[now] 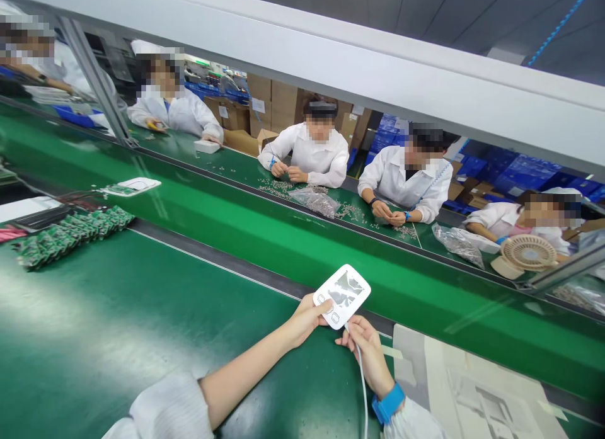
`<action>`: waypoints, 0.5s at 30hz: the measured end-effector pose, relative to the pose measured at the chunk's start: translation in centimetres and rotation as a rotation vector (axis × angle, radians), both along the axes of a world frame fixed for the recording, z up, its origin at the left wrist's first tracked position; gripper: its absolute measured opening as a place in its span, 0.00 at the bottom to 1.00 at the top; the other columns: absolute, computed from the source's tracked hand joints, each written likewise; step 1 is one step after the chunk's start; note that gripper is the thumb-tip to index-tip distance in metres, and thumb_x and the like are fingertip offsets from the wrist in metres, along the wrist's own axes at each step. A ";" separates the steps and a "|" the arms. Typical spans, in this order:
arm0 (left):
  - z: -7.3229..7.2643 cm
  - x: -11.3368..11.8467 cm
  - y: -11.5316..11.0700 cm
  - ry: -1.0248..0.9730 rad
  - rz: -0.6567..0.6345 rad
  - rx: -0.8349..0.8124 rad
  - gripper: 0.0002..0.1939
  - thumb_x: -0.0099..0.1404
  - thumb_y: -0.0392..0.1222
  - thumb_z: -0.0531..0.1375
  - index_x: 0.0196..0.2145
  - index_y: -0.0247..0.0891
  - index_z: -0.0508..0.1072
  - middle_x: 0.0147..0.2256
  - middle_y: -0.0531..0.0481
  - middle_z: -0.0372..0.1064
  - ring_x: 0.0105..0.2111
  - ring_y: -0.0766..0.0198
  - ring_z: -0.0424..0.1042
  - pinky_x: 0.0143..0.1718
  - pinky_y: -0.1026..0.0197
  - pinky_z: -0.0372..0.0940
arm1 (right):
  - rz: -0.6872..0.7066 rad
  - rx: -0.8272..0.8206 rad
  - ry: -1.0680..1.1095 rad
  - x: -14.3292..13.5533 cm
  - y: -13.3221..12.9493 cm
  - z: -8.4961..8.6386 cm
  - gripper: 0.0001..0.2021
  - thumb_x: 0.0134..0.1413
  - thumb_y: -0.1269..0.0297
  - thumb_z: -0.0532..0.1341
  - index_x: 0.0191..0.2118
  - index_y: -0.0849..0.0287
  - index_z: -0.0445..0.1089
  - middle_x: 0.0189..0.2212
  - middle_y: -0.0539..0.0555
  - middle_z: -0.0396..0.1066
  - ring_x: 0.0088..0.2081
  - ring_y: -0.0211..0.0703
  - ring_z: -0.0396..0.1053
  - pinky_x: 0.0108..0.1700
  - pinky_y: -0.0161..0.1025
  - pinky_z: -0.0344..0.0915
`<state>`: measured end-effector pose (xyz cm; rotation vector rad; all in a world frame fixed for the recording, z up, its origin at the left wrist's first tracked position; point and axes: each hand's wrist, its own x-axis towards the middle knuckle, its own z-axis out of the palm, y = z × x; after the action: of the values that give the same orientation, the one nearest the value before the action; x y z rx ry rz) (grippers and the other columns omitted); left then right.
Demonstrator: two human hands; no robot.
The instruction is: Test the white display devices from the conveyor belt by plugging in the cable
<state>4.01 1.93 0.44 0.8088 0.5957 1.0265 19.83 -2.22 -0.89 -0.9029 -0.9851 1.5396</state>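
A white handheld device (354, 305) with rounded corners, a shiny screen area and outlined buttons is held up over the near edge of the green belt. My left hand (309, 316) grips its lower left side, the thumb resting on the front by the buttons. At its lower edge, my right hand (363, 338) pinches the end of a white cable (363, 379), which hangs down toward the bottom of the view. Whether the plug sits fully in the device cannot be made out. A blue wrist strap (388, 402) is around my right wrist.
Green circuit boards (75, 237) stand in a row on the left of the green table (142, 319). Another white housing (135, 186) lies on the conveyor belt (212, 228). Drawing sheets (472, 382) are taped down at right. Several co-workers sit across the belt, near a fan (527, 253).
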 end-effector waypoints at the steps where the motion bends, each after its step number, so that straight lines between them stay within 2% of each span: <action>1: 0.1 0.0 0.0 -0.004 0.002 -0.002 0.23 0.55 0.44 0.62 0.46 0.27 0.67 0.43 0.31 0.68 0.40 0.48 0.70 0.37 0.53 0.66 | 0.014 0.006 -0.035 0.0 0.0 -0.1 0.10 0.51 0.58 0.60 0.33 0.60 0.67 0.14 0.44 0.62 0.17 0.33 0.56 0.35 0.42 0.67; 4: 0.2 -0.1 -0.1 0.008 0.005 0.004 0.24 0.55 0.43 0.62 0.47 0.28 0.66 0.43 0.32 0.68 0.40 0.49 0.70 0.37 0.53 0.66 | 0.040 0.010 -0.126 -0.1 -0.1 -0.5 0.14 0.52 0.55 0.58 0.34 0.63 0.68 0.13 0.44 0.61 0.16 0.32 0.57 0.31 0.41 0.68; 9: -0.2 -0.1 -0.1 0.101 -0.009 0.046 0.24 0.55 0.45 0.62 0.46 0.29 0.67 0.41 0.34 0.70 0.38 0.50 0.71 0.35 0.53 0.67 | 0.019 -0.004 -0.166 -0.1 0.0 -1.0 0.18 0.46 0.51 0.61 0.34 0.64 0.69 0.12 0.42 0.55 0.14 0.32 0.56 0.21 0.35 0.65; 15: -0.1 0.1 -0.4 0.126 -0.005 0.068 0.24 0.55 0.48 0.61 0.46 0.31 0.67 0.40 0.35 0.70 0.37 0.52 0.71 0.35 0.55 0.67 | -0.003 0.017 -0.236 -0.2 -0.1 -1.0 0.18 0.47 0.50 0.59 0.34 0.64 0.69 0.12 0.42 0.54 0.13 0.32 0.58 0.18 0.32 0.62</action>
<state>4.07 1.53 0.31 0.9389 0.6685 1.0011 19.68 -2.29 -1.93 -1.0915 -1.1617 1.4426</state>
